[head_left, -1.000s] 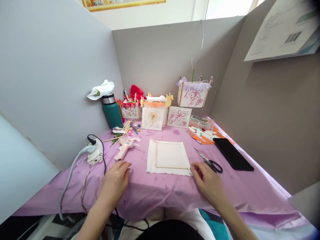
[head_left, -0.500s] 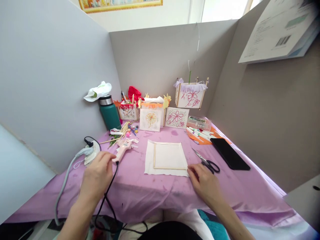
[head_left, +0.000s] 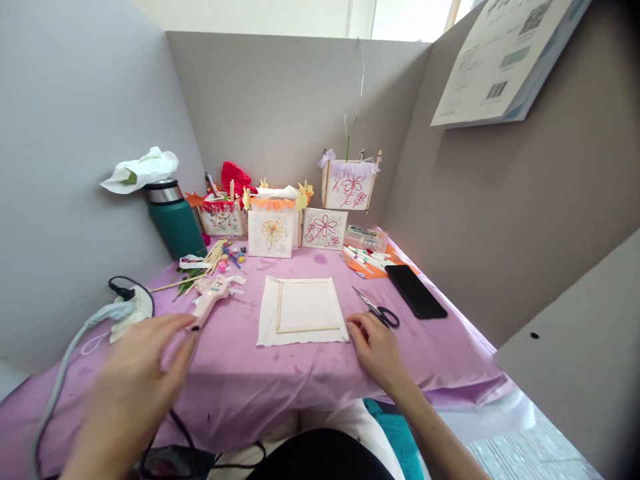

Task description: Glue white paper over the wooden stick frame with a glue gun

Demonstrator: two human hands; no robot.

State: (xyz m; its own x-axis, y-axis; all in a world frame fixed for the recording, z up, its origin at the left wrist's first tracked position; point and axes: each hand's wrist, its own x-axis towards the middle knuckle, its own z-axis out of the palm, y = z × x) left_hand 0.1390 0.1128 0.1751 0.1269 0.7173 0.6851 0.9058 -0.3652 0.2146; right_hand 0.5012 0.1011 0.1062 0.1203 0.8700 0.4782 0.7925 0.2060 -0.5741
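Note:
A square frame of thin wooden sticks (head_left: 278,307) lies on a white sheet of cloth or paper (head_left: 267,327) on the table. At the sheet's lower right corner my right hand (head_left: 375,347) has its fingers bent and pressed together on the edge. My left hand (head_left: 135,380), smeared by motion, has thumb and forefinger apart around the handle end of a pale pink glue gun (head_left: 207,303). Whether they touch it I cannot tell. The gun lies on its side, its black cord (head_left: 183,427) partly hidden by that hand. Black-handled scissors (head_left: 380,312) lie beyond my right hand.
A black phone (head_left: 415,291) and several markers (head_left: 367,259) lie to the right. Decorated boxes (head_left: 273,233) stand at the back, with a green bottle (head_left: 175,227) and sticks (head_left: 215,255) at left. A power strip (head_left: 133,313) sits at the left edge.
The view has turned to the right. My left hand has opened thumb and forefinger at the glue gun's handle end. My right hand stays at the sheet's corner.

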